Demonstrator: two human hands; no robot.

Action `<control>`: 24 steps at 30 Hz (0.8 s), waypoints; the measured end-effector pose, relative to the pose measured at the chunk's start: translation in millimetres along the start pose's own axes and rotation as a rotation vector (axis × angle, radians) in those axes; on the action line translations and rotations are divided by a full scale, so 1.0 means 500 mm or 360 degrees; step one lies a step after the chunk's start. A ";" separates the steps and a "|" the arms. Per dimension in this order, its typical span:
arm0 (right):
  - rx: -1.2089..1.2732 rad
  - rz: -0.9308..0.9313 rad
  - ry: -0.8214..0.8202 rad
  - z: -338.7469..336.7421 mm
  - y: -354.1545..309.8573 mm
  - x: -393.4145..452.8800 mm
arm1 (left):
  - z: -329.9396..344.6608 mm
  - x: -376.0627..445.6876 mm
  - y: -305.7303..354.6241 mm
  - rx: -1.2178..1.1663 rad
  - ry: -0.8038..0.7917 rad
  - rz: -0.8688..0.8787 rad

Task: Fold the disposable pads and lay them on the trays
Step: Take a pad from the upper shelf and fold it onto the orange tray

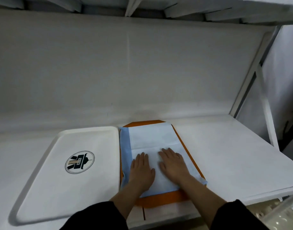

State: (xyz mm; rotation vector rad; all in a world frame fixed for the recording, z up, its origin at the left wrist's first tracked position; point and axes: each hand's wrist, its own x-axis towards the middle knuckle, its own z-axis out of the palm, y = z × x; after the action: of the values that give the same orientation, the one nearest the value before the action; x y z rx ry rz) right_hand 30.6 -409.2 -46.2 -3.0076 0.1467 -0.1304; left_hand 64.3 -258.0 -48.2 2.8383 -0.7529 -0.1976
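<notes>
A folded disposable pad [152, 138], white with a blue strip down its left side, lies on an orange tray [160, 199] in the middle of the white table. My left hand [141, 170] and my right hand [173, 163] both press flat on the pad's near half, fingers straight and pointing away from me. To the left stands a white tray [48, 188] with a round black logo, holding nothing.
The white table [225, 155] ends on the right at a white metal frame [266, 113]. A white wall panel rises behind the trays. A clear plastic object [285, 214] shows at the bottom right, below the table edge.
</notes>
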 end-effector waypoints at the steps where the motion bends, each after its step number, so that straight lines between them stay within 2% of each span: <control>1: 0.0014 0.0004 0.0033 0.022 -0.001 0.013 | 0.015 0.016 0.004 -0.0050 0.0012 -0.0036; 4: 0.0074 0.0053 -0.0043 0.068 0.014 0.021 | 0.066 0.041 -0.006 -0.0067 0.0111 -0.0027; 7: 0.0089 0.0141 -0.0063 0.079 0.035 0.019 | 0.088 0.048 -0.019 0.0025 0.0083 -0.0007; 9: 0.0098 0.0156 -0.0090 0.077 0.048 0.019 | 0.064 0.036 -0.024 0.0014 0.0038 -0.0054; 14: 0.0143 0.0292 -0.0120 0.069 0.089 0.014 | 0.070 0.041 -0.043 -0.0009 0.0140 -0.0214; 19: 0.0144 0.0235 -0.0159 0.063 0.110 0.009 | 0.076 0.045 -0.047 -0.0089 0.0231 -0.0243; 24: 0.0105 0.0196 -0.0167 0.062 0.115 0.005 | 0.068 0.040 -0.042 -0.0106 0.0166 -0.0230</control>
State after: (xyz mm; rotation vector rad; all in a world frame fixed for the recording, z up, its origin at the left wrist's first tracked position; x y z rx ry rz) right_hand 30.8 -462.5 -84.1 -2.9215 0.3100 0.0340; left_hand 85.3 -255.7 -87.6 2.8149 -0.5114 -0.0927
